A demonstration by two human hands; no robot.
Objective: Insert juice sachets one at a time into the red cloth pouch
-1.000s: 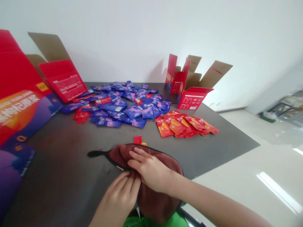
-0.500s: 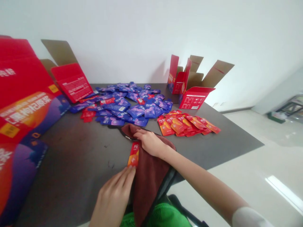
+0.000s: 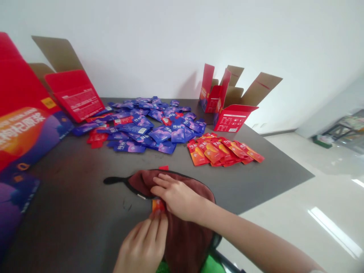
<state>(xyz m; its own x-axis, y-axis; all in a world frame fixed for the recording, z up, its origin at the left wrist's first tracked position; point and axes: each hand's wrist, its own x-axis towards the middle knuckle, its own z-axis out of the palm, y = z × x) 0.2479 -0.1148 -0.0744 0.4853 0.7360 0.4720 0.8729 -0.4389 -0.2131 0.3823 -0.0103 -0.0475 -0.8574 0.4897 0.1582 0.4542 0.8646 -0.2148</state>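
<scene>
My left hand (image 3: 145,240) pins the lower end of a red and orange sachet (image 3: 157,206) to the grey table, its fingers closed together there. A brown cloth (image 3: 184,242) with black edging covers most of that sachet; a red tip shows beyond the cloth's far edge. On top of the cloth my right hand (image 3: 176,195) grips and presses it, fingers bent. The cloth's black loop (image 3: 115,180) lies out to the left, and its near part hangs off the table's edge.
Purple sachets (image 3: 162,134), with a few red ones among them, are heaped at the back. Overlapping orange-red sachets (image 3: 224,151) lie to the right. Open red cartons stand at the back right (image 3: 234,117) and left (image 3: 76,96). The table's right edge (image 3: 280,195) borders the floor.
My right hand and the cloth have slid over the sachet, covering more of it. The cloth's loop now lies flat to the left. The camera view has shifted slightly.
</scene>
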